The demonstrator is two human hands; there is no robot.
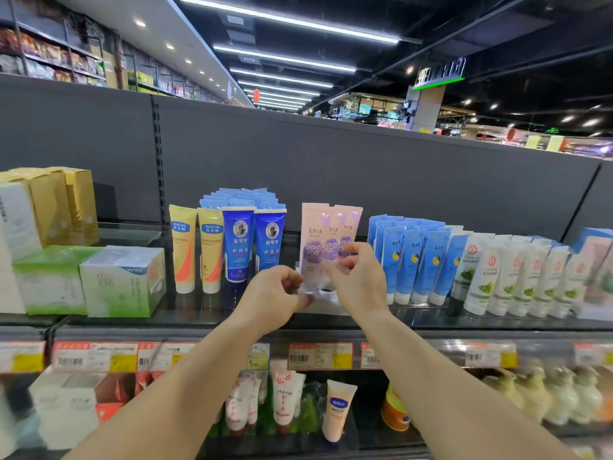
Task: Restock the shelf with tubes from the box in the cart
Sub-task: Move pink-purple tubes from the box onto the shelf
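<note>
Supermarket aisle, top shelf (212,318): pink tubes (326,234) stand mid-row. Left hand (277,293) and right hand (356,277) both pinch their lower ends, placing step. Next probably release, straighten; cart box unseen.

Dark ceiling (497,21), strip lights (288,21)

Mid-frame on the shelf (205,318), your hands (275,293) meet before the upright tubes (326,234); boxes (122,280) stand left, more tube rows (497,270) right.
</note>
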